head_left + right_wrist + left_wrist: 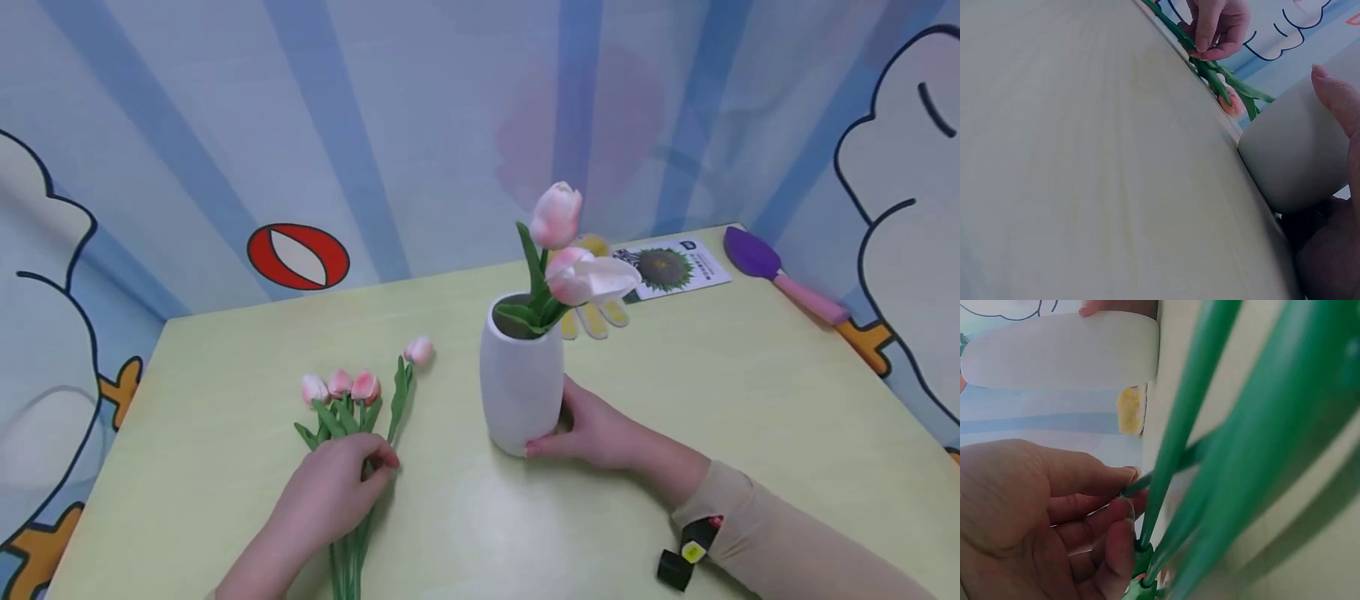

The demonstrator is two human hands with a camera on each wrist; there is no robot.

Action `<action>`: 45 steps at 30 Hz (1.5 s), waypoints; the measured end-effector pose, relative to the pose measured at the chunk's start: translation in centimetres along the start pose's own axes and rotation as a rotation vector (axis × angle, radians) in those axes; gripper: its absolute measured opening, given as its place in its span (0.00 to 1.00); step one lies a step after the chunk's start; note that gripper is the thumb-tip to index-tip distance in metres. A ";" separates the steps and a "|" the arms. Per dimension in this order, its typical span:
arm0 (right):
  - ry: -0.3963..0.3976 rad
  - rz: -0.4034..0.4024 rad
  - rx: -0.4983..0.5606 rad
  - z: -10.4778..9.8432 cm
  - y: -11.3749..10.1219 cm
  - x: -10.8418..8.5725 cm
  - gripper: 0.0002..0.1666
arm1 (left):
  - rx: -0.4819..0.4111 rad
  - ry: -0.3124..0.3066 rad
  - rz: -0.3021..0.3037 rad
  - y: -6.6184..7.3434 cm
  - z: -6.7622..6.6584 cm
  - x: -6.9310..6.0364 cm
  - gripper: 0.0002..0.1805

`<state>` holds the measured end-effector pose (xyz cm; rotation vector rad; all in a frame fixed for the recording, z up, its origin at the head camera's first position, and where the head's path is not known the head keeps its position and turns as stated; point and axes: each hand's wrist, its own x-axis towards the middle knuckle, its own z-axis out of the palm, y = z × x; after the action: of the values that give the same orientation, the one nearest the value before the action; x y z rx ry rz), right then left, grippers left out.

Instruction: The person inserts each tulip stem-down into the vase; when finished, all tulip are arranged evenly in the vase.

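Note:
A white vase (521, 392) stands on the table, holding pink-and-white artificial tulips (557, 217) with green leaves. My right hand (600, 427) grips the vase low on its right side, thumb across the front. To the left, several loose tulips (365, 387) lie with their stems (347, 558) toward me. Over those stems, my left hand (330, 483) pinches one thin green stem between thumb and fingertips, as the left wrist view shows. That stem seems to belong to the tulip (418, 351) lying a little apart from the others. In the right wrist view the vase (1300, 140) partly shows beside the right thumb.
Behind the vase lie a yellow-and-white glove (592, 321) and a printed card (705, 267) with a plant picture. A purple trowel (752, 252) with a pink handle rests along the right back edge. A patterned curtain (450, 125) rises behind the pale yellow table (225, 383).

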<state>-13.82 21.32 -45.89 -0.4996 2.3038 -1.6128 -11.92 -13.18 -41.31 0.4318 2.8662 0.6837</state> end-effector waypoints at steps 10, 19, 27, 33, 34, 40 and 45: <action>-0.011 -0.013 0.019 -0.1 0.3 0.0 0.56 | -0.083 0.024 -0.001 0.0 -0.1 0.2 0.09; -0.008 -0.021 0.016 -0.1 0.2 0.1 0.57 | -0.254 0.055 -0.082 0.2 -0.9 0.2 0.06; -0.010 -0.012 0.015 -0.1 0.2 0.1 0.57 | -0.424 0.088 -0.112 0.6 -1.5 -0.1 0.08; -0.012 -0.019 0.012 -0.1 0.3 0.0 0.56 | -0.502 0.109 -0.103 1.1 -2.1 -0.6 0.08; -0.011 -0.025 0.013 -0.1 0.3 0.0 0.56 | -0.522 0.118 -0.089 1.1 -2.2 -0.6 0.08; 0.003 -0.069 0.020 -0.2 0.2 0.0 0.56 | -0.699 0.196 0.092 1.3 -2.8 -0.9 0.14; -0.007 -0.039 0.021 -0.1 0.2 0.0 0.57 | -0.740 0.244 0.161 1.7 -3.1 -1.1 0.25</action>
<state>-13.87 21.43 -46.08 -0.5470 2.2835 -1.6486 -11.20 -13.37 -37.75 0.4778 2.5218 1.8273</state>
